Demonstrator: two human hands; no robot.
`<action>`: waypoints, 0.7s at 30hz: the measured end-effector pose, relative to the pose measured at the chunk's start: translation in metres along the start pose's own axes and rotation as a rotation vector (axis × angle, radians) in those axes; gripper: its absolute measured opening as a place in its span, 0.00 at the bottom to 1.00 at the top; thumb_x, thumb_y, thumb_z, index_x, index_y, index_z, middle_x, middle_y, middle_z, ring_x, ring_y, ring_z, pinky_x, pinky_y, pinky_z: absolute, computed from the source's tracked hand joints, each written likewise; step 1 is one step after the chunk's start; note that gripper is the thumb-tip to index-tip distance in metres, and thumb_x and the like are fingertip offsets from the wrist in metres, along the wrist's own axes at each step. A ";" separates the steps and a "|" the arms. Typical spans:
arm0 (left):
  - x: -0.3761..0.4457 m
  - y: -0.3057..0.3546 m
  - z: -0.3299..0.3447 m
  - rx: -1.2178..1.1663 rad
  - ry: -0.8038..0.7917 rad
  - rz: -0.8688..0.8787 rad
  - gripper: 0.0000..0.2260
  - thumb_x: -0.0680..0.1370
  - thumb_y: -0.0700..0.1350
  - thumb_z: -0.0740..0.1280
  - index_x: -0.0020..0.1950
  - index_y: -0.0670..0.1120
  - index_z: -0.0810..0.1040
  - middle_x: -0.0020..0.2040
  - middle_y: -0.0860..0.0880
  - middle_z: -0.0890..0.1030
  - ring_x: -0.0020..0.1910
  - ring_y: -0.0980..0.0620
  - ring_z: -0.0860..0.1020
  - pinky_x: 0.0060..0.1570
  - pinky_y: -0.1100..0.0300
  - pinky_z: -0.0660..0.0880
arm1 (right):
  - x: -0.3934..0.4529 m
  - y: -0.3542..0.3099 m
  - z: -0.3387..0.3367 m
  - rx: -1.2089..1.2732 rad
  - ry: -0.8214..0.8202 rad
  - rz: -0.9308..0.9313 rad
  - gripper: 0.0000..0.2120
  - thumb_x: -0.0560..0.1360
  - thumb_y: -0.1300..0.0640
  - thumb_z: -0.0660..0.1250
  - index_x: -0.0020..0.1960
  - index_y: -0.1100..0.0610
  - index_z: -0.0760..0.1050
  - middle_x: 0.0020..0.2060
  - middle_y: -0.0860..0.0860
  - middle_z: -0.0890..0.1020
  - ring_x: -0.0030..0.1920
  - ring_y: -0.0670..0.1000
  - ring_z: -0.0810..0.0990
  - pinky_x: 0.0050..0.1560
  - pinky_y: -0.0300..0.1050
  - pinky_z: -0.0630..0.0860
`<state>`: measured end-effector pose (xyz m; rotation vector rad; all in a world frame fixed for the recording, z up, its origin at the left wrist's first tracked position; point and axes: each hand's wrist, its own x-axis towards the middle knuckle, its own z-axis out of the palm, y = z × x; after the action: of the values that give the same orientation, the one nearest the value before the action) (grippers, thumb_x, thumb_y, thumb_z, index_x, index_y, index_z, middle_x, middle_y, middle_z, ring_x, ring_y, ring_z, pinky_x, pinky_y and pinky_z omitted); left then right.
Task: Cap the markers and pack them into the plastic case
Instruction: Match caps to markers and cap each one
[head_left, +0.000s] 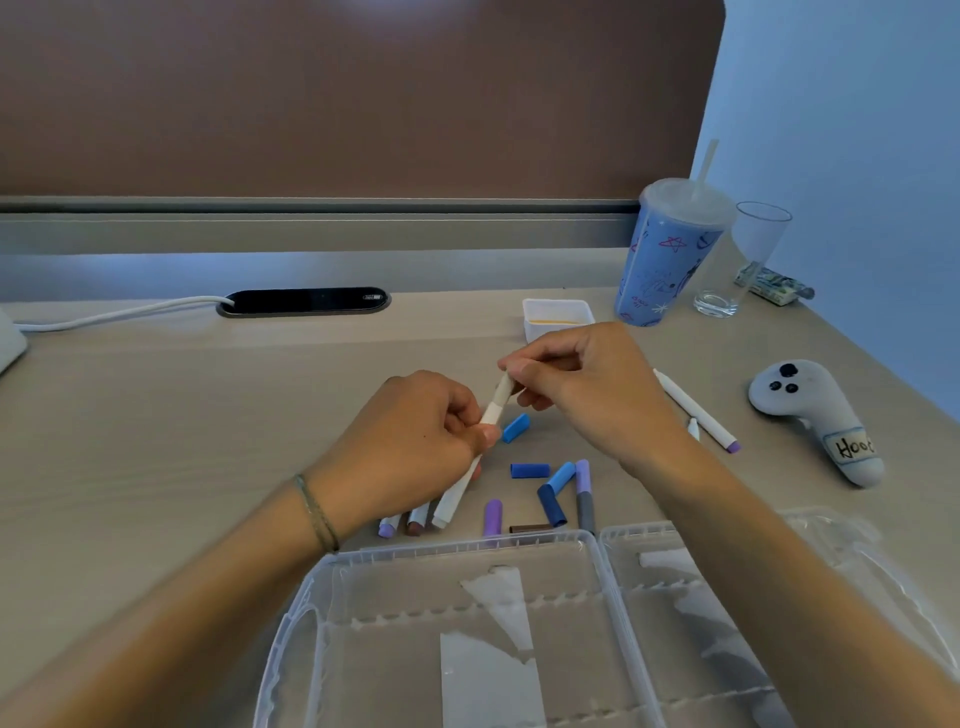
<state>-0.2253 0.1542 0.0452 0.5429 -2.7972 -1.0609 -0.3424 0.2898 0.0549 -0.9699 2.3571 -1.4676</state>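
Note:
My left hand grips a white marker by its barrel, held slanted above the desk. My right hand pinches a white cap at the marker's upper end. Several loose caps lie on the desk below: blue ones, a dark blue one, purple ones. Two more markers lie partly under my left hand. Another white marker with a purple end lies to the right. The open clear plastic case sits at the near edge with no markers in it.
A small white tub, a blue lidded tumbler with a straw and a drinking glass stand at the back right. A grey controller lies at the right. A cable runs to a desk socket strip.

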 end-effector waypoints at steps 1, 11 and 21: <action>-0.001 0.000 0.002 0.076 0.029 0.021 0.09 0.78 0.52 0.70 0.42 0.48 0.82 0.34 0.50 0.83 0.36 0.53 0.81 0.39 0.59 0.78 | 0.002 0.000 -0.006 -0.011 -0.025 0.025 0.06 0.79 0.60 0.70 0.50 0.55 0.87 0.39 0.48 0.88 0.40 0.47 0.86 0.44 0.36 0.83; -0.002 -0.016 0.009 0.586 0.120 0.000 0.16 0.78 0.58 0.62 0.35 0.51 0.63 0.35 0.53 0.70 0.39 0.50 0.73 0.36 0.57 0.65 | 0.015 0.034 -0.048 -0.595 -0.036 0.191 0.12 0.76 0.57 0.70 0.35 0.56 0.84 0.31 0.51 0.84 0.39 0.49 0.83 0.43 0.45 0.80; 0.004 -0.020 0.009 0.738 0.133 -0.047 0.19 0.79 0.65 0.59 0.37 0.53 0.63 0.35 0.53 0.66 0.39 0.50 0.71 0.38 0.57 0.67 | 0.024 0.056 -0.042 -0.883 -0.016 0.263 0.17 0.70 0.40 0.76 0.40 0.53 0.79 0.38 0.51 0.80 0.42 0.53 0.80 0.41 0.47 0.76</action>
<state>-0.2251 0.1443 0.0249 0.7010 -2.9913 0.0526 -0.4046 0.3219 0.0307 -0.7421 3.0006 -0.2787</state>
